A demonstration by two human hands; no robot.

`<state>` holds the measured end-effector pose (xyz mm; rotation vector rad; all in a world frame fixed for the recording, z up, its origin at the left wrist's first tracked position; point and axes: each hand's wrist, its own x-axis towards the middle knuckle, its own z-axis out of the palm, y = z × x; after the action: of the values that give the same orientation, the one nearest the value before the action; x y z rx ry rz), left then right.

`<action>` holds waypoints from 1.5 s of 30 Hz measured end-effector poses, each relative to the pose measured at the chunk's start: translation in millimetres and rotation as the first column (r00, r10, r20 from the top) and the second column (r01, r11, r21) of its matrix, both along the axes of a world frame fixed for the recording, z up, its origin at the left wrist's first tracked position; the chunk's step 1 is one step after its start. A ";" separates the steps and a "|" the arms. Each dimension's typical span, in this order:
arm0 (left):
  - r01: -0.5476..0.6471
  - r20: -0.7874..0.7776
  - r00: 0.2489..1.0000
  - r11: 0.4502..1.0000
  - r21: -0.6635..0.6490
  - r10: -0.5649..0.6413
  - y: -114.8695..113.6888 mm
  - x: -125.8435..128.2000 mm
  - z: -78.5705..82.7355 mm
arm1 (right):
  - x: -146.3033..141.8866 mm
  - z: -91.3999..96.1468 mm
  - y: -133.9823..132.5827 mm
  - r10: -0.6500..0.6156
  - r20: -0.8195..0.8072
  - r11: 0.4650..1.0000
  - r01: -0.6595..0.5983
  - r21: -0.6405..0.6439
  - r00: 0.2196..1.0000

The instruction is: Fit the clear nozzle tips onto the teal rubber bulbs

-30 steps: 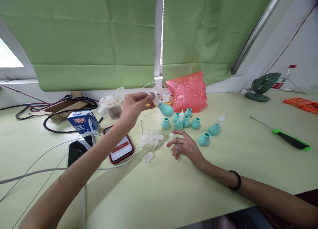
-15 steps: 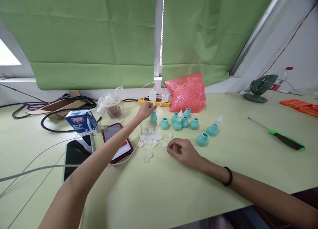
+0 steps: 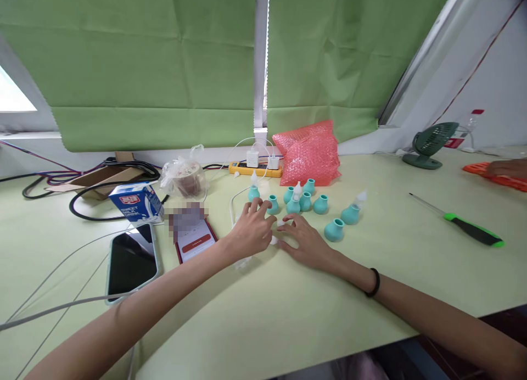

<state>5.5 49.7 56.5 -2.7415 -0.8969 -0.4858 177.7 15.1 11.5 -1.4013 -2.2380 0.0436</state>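
Note:
My left hand is open, palm down, its fingers loosely bent over small white plastic pieces that it mostly hides. One translucent piece shows below its wrist. My right hand is open too, thumb and fingers apart around a small white piece; whether it touches the piece I cannot tell. Behind my left hand stands a teal bulb with a clear nozzle on top. Several other teal bulbs are beyond my right hand, such as an uncapped bulb, a nozzle-topped bulb and a tilted nozzle-topped bulb.
Left are two phones, one dark and one red-cased, a milk carton and cables. Behind are a yellow power strip and pink bubble wrap. Right are a screwdriver, a fan and another person's hand.
My left hand has let go of the nozzle-topped bulb and come nearer, over the white pieces. My right fingers have spread. Another person's hand has appeared at the right edge.

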 end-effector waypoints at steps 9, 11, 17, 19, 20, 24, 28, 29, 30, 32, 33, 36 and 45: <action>-0.073 -0.067 0.995 0.997 -0.018 0.071 8.4 -10.1 -17.6 | -1.5 -2.2 -0.2 0.022 -0.030 0.999 -0.021 0.036 0.999; -0.056 -0.040 0.998 0.998 -0.039 0.054 11.1 -11.7 -15.1 | -1.1 -3.5 1.2 0.005 -0.043 0.999 -0.004 0.033 0.999; -0.051 -0.060 0.997 0.993 -0.104 0.045 16.3 -26.3 7.4 | -1.0 -3.4 1.8 -0.065 -0.059 0.997 0.063 -0.037 0.996; -0.018 -0.130 0.992 0.990 -0.143 -0.001 15.5 -30.2 13.0 | -1.4 -2.9 1.3 -0.072 -0.074 0.996 0.068 -0.061 0.995; -0.006 -0.156 0.988 0.987 -0.160 -0.019 14.6 -31.3 14.5 | -1.4 -2.9 1.2 -0.075 -0.086 0.995 0.070 -0.065 0.993; 0.016 -0.195 0.979 0.979 -0.202 -0.056 11.3 -31.5 12.6 | -0.2 -4.7 2.6 -0.074 -0.121 0.996 0.066 -0.065 0.990; 0.040 -0.215 0.973 0.978 -0.205 -0.084 11.3 -30.9 9.3 | 1.5 -7.0 4.9 -0.063 -0.182 0.996 0.050 -0.071 0.981; 0.046 -0.215 0.972 0.978 -0.205 -0.091 11.3 -30.5 9.0 | 1.6 -7.1 5.1 -0.058 -0.203 0.997 0.045 -0.069 0.978; 0.049 -0.210 0.973 0.978 -0.204 -0.093 11.1 -29.6 8.7 | 1.7 -6.8 5.0 -0.054 -0.221 0.997 0.041 -0.061 0.974; 0.050 -0.200 0.976 0.982 -0.183 -0.087 9.9 -25.7 6.6 | 1.4 -5.6 4.3 -0.044 -0.246 0.999 0.038 -0.027 0.968; 0.042 -0.198 0.977 0.986 -0.160 -0.074 8.9 -22.8 4.4 | 1.2 -4.7 3.8 -0.038 -0.255 0.999 0.038 -0.008 0.966; -0.018 -0.200 0.980 0.998 -0.057 0.006 5.4 -12.9 -5.0 | 0.5 -2.1 2.1 -0.014 -0.281 0.999 0.023 0.027 0.959; 0.034 -0.063 0.997 0.986 -0.165 -0.045 10.8 -18.8 0.4 | -1.0 -4.4 2.7 0.144 -0.367 0.990 -0.131 0.059 0.919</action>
<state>-13.3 60.5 56.9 -2.9096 -0.9052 -0.3390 176.6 17.7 7.1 -1.1070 -2.0032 0.2938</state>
